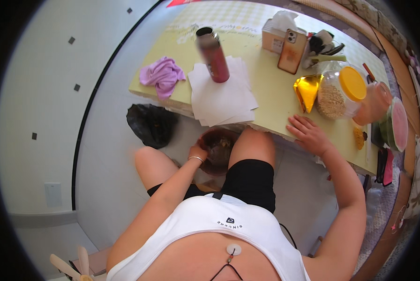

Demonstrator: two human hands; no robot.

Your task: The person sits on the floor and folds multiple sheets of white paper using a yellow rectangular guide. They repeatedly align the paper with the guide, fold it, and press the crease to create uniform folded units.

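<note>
My left hand reaches down between my knees and grips the left rim of a dark reddish-brown bin. Some scraps show inside the bin, too unclear to name. On the table's near edge my right hand lies flat, palm down, with its fingers apart and nothing in them. Beyond its fingertips stand a shiny gold pouch and a clear jar with a yellow lid, part filled with pale grains or seeds.
The yellow-green table bears a pink lidless flask on white paper sheets, a lilac cloth, a phone propped against a tissue box, and a cut watermelon. Beneath sits a black plastic bag.
</note>
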